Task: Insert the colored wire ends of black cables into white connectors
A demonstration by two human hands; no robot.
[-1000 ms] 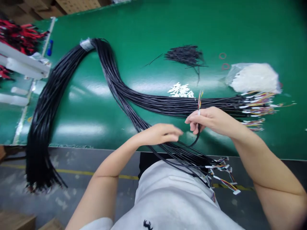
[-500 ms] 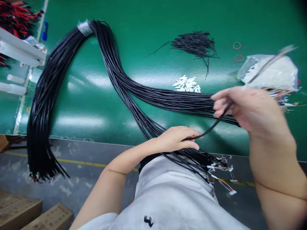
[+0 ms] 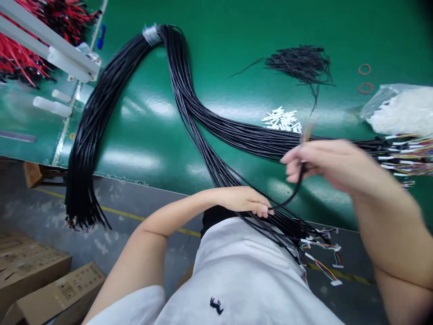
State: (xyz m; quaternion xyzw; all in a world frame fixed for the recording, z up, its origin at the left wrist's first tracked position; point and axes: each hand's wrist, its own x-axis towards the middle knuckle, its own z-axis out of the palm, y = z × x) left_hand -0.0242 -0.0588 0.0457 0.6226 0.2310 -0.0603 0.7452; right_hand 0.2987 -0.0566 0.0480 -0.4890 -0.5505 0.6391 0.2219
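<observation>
My left hand [image 3: 248, 201] is closed on a black cable [image 3: 287, 198] near the table's front edge, above other cables of the bundle. The same cable curves up to my right hand [image 3: 314, 159], whose fingers pinch it close to its end. Thin loose wires [image 3: 307, 134] stick up out of that hand, blurred by motion. Behind my hands lies a long bundle of black cables [image 3: 233, 135], tied at the far left with clear wrap [image 3: 152, 35]. A second branch runs under my left hand to white connectors [image 3: 336, 283] hanging over the edge.
Small white tubes [image 3: 282, 119] and a pile of thin black strips [image 3: 299, 64] lie on the green table [image 3: 230, 27]. To the right are two red rings [image 3: 365, 87] and a bag of white parts [image 3: 402, 108]. Cardboard boxes [image 3: 61, 293] stand on the floor.
My right hand has moved left and slightly down with the cable end, which now points up instead of to the right. My left hand has closed more tightly. The view has shifted.
</observation>
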